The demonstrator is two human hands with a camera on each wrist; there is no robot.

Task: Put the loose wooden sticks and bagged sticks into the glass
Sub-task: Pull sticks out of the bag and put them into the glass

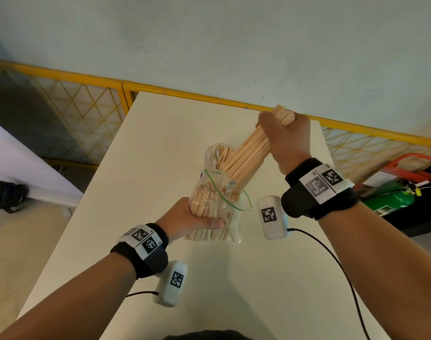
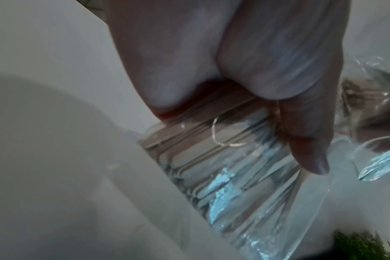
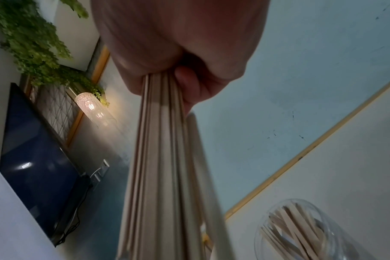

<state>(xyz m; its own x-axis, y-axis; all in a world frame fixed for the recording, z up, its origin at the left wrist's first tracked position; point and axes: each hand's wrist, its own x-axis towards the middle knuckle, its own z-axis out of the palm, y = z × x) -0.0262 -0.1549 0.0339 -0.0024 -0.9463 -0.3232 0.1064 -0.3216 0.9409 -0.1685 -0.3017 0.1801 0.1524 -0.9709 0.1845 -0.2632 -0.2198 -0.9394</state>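
Right hand clamps a stick bundle into the bag; left hand clasps it near the bench centre.

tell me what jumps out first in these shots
A thick bundle of sticks slants across the middle of the white table, its top in the right hand and its low end in a clear bag. The left hand holds that bag, and a glass with sticks stands just behind.

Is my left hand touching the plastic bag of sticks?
Touching: the head view shows the left hand gripping the plastic bag, thumb pressed across its front.
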